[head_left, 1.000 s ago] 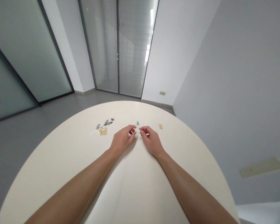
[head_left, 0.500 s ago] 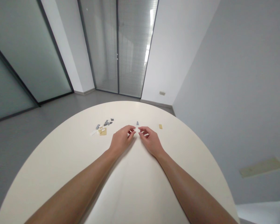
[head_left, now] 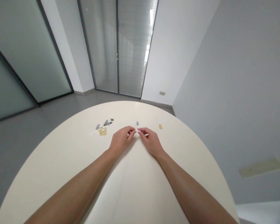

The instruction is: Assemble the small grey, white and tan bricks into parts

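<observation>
My left hand [head_left: 123, 137] and my right hand [head_left: 151, 141] meet over the middle of the table, fingertips almost touching. Thumb and forefinger of each are drawn together in a pinch. Something tiny and pale may lie between the fingertips, too small to name. Just beyond them a small grey piece [head_left: 137, 123] lies on the tabletop. To the right of my right hand rests a flat tan piece [head_left: 160, 126]. Left of my left hand is a loose group with a tan plate [head_left: 103, 132], several grey pieces [head_left: 107, 122] and a white strip [head_left: 93, 133].
The round white table [head_left: 135, 186] has a curved edge on both sides and at the back. A grey wall [head_left: 242, 93] stands to the right. Behind the table are a glass partition with blinds [head_left: 130, 46] and frosted panels [head_left: 25, 46] at the left.
The fingertips of both hands have come slightly closer together, and each pinch has tightened. The pieces on the table have not moved.
</observation>
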Motion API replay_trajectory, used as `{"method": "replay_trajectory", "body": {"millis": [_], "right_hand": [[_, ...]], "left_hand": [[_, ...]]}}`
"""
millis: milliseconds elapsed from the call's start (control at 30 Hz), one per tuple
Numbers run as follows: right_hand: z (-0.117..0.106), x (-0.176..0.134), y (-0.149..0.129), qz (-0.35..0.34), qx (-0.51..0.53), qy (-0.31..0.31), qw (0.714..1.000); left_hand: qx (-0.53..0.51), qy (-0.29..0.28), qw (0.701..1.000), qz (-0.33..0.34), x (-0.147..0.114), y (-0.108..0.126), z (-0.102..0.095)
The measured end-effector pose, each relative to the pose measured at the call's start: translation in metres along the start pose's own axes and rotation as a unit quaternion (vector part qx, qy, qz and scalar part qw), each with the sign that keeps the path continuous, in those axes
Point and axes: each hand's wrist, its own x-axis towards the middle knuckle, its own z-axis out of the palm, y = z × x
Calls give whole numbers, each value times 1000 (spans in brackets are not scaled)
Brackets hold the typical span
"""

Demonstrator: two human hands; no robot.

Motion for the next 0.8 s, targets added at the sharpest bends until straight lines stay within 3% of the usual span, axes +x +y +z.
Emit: {"method": "replay_trajectory", "body": {"millis": [800], "right_hand": [[-1,-2,-5,-26,1,0,1000]], "left_hand": [[55,-7,998,-12,-1,6,-1]]}}
